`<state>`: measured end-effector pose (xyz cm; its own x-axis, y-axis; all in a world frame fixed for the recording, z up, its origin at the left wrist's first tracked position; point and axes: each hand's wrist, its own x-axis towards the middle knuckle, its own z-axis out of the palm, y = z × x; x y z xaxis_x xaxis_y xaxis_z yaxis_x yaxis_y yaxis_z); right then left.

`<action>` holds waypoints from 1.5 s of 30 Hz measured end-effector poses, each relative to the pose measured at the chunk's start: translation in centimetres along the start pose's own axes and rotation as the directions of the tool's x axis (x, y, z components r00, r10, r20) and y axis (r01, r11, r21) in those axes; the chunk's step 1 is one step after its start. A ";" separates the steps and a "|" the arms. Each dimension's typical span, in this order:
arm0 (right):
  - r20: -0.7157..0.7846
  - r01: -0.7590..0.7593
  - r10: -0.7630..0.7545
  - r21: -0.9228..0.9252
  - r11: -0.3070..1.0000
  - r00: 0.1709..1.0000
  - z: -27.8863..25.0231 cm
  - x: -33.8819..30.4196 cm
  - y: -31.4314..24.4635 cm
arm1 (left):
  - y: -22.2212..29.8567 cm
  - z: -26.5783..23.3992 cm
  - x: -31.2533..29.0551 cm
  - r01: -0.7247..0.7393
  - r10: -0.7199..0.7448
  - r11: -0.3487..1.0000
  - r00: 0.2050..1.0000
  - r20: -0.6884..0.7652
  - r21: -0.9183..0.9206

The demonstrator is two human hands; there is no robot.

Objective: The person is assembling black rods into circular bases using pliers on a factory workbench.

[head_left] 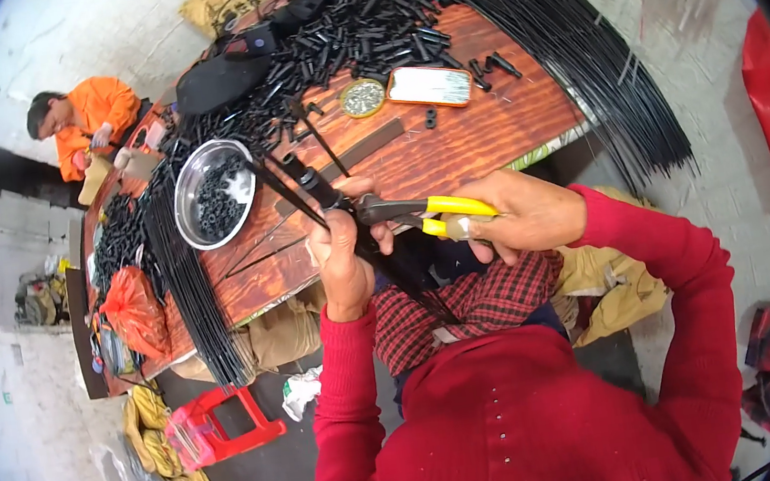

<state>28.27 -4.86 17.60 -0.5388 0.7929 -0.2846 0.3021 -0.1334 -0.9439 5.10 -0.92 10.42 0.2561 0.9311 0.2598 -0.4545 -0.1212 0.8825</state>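
Observation:
My left hand (344, 269) is closed around what looks like a black umbrella frame (314, 184), a tube with thin ribs. Some ribs reach up over the table, and others run down toward my lap. In my right hand (535, 210) is a pair of pliers (460, 204) with yellow handles, whose dark jaws are at the frame beside my left fingers. Whether the jaws grip a part there is hidden. Just beyond my left hand, a round metal bowl (186, 207) holds small black rings.
The wooden table (485, 113) carries a heap of black tubular parts (349, 28), a tin of small metal pieces (362, 98) and a white-filled tray (430, 87). Long black rods (584, 62) hang over its right edge. A red stool (225, 428) stands below; a person in orange (104, 104) sits far left.

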 end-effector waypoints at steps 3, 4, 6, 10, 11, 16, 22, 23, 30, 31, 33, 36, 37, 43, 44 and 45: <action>0.018 0.019 -0.020 0.054 0.998 1.000 -0.4 0.0 0.0 | 0.0 -0.7 0.3 -0.012 0.017 0.998 0.997 0.076 -0.063; 0.028 0.034 -0.036 0.068 0.997 0.999 -0.5 0.2 0.4 | 0.1 -0.7 0.4 -0.011 0.020 0.996 0.995 0.100 -0.084; 0.024 0.037 -0.039 0.058 0.998 0.999 -0.6 0.4 0.8 | 0.4 0.2 0.6 -0.016 0.021 0.994 0.999 0.047 -0.108; 0.015 0.062 -0.062 0.035 0.997 0.998 -0.9 0.6 0.3 | 0.7 0.1 0.7 -0.026 0.030 0.994 0.999 0.029 -0.110; 0.021 0.065 -0.066 0.025 0.998 0.998 -0.9 0.7 0.0 | 0.8 -0.1 0.8 -0.037 0.040 0.993 0.999 0.024 -0.111; 0.008 0.067 -0.067 0.028 0.997 0.998 -1.2 0.9 0.0 | 0.1 0.0 1.3 -0.056 0.055 0.993 0.998 -0.012 -0.104; 0.008 0.085 -0.087 0.131 0.988 0.996 -0.6 1.0 0.2 | 0.1 -0.6 1.3 -0.049 0.055 0.994 0.997 0.054 -0.102; 0.006 0.083 -0.084 0.129 0.988 0.996 -0.4 1.1 0.6 | 0.1 -0.7 1.1 -0.041 0.045 0.997 0.998 0.052 -0.070; -0.183 0.291 -0.263 0.150 0.945 0.947 0.0 1.1 1.2 | -0.1 -0.5 0.4 -0.094 0.094 0.995 0.995 -0.017 -0.020; -0.189 0.291 -0.262 0.146 0.946 0.946 -0.6 1.3 1.7 | -0.1 -0.5 0.5 -0.118 0.118 0.993 0.993 -0.003 -0.023; -0.113 0.057 -0.055 0.016 0.998 0.992 -1.7 2.2 2.9 | 0.1 -0.4 0.6 -0.139 0.139 0.990 0.990 -0.005 -0.021; -0.227 0.039 -0.057 -0.082 0.996 0.972 -3.3 4.9 4.6 | -0.2 -0.7 0.7 -0.155 0.155 0.988 0.987 -0.039 -0.008; -0.280 0.029 -0.079 -0.176 0.984 0.957 -3.8 6.3 4.5 | 0.1 -0.9 0.5 -0.171 0.170 0.985 0.984 -0.055 -0.001; -0.489 -0.134 -0.454 -0.776 0.616 0.745 -7.7 13.4 8.2 | -0.8 -1.2 -0.1 -0.022 0.083 0.942 0.982 -0.169 0.335; -0.509 -0.172 -0.434 -0.772 0.612 0.743 -8.9 14.2 9.1 | -0.8 -0.5 0.3 0.017 0.018 0.983 0.983 -0.185 0.184; -0.523 -0.198 -0.414 -0.766 0.612 0.745 -9.4 15.5 9.4 | -1.6 -1.0 0.5 -0.022 0.053 0.982 0.986 -0.158 0.187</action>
<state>30.15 11.79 5.87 -0.1148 0.9570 0.2665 0.8937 0.2166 -0.3929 5.05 0.06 8.74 0.0938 0.9661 0.2406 -0.2925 -0.2043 0.9342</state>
